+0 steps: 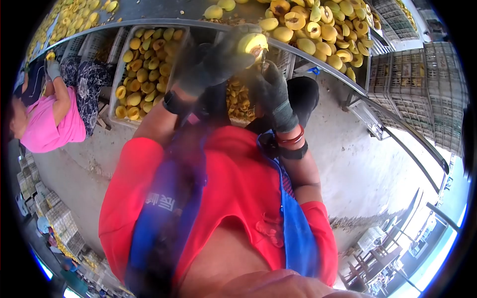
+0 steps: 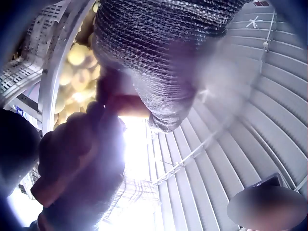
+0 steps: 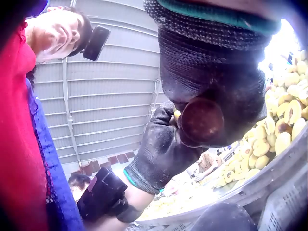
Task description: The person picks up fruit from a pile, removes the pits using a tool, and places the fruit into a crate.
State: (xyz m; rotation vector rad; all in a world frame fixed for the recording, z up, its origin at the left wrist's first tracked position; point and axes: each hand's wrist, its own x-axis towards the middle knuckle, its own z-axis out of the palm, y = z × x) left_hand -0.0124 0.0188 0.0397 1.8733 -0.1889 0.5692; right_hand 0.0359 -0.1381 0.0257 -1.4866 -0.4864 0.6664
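In the head view, my gloved left hand (image 1: 216,62) holds a halved yellow peach (image 1: 253,43), its reddish stone cavity turned toward the right hand. My gloved right hand (image 1: 274,92) is close beside it, gripping a thin dark pitting tool (image 1: 264,55) whose tip is right at the cut face. The right wrist view has the tool's round brown handle end (image 3: 202,122) showing from the right fist. Most of the tool is hidden by fingers. Both hands are above the edge of the metal table, and the left one is blurred.
Peach halves (image 1: 328,32) are heaped on the metal table (image 1: 189,22). Below its edge stand a crate of peach halves (image 1: 117,82) and a container of small brown-yellow pieces (image 1: 238,99). Stacked crates (image 1: 422,89) rise at right. A person in pink (image 1: 54,121) sits at left.
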